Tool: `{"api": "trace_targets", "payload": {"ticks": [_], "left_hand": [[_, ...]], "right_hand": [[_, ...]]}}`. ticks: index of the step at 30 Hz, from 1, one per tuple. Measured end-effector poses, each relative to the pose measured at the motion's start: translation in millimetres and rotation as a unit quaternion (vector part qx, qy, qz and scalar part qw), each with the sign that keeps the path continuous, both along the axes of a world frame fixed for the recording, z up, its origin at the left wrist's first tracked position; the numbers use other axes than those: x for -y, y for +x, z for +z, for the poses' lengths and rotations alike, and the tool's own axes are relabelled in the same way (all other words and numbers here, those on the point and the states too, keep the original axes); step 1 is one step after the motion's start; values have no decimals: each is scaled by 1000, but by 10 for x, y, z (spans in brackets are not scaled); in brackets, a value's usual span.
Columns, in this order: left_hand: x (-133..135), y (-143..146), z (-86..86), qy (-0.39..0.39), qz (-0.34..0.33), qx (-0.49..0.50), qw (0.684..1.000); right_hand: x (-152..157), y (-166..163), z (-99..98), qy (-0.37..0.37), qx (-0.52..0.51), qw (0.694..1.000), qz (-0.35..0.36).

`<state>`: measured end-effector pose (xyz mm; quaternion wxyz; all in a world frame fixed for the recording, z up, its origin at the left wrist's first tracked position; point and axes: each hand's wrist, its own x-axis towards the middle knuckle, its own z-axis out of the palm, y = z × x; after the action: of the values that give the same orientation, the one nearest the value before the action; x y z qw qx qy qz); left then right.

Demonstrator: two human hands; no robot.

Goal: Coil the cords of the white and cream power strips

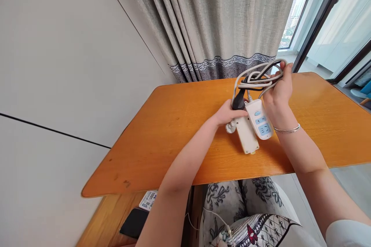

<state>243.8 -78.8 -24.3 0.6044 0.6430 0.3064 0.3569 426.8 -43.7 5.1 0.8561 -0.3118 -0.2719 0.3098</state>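
Observation:
Above the orange wooden table [185, 135], my left hand [230, 114] is closed around a bunch of power strips and plugs. In that bunch are a white power strip [247, 135] seen from its plain side, a black plug [239, 99] and a white plug [231, 126]. A second white power strip [260, 121] with blue sockets and a switch hangs beside the first, facing me. My right hand [282, 85] grips the looped white and black cables [257, 79] higher up and to the right. Its palm side hides some of the cable.
Behind the table hang grey curtains [232, 15], with a window [298, 7] to the right. A white wall panel [58, 65] stands along the left. Below the front edge lie a dark flat object [133, 222] and a white labelled item [148, 200].

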Motion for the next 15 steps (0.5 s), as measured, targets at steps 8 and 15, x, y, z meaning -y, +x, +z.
{"api": "trace_targets", "payload": {"ticks": [8, 15], "left_hand": [[-380, -584, -16, -80, -23, -163, 983], [-482, -409, -281, -9, 114, -353, 929]], "right_hand": [[-275, -489, -625, -129, -28, 991, -20], [-441, -431, -1045, -246, -23, 968, -50]]}}
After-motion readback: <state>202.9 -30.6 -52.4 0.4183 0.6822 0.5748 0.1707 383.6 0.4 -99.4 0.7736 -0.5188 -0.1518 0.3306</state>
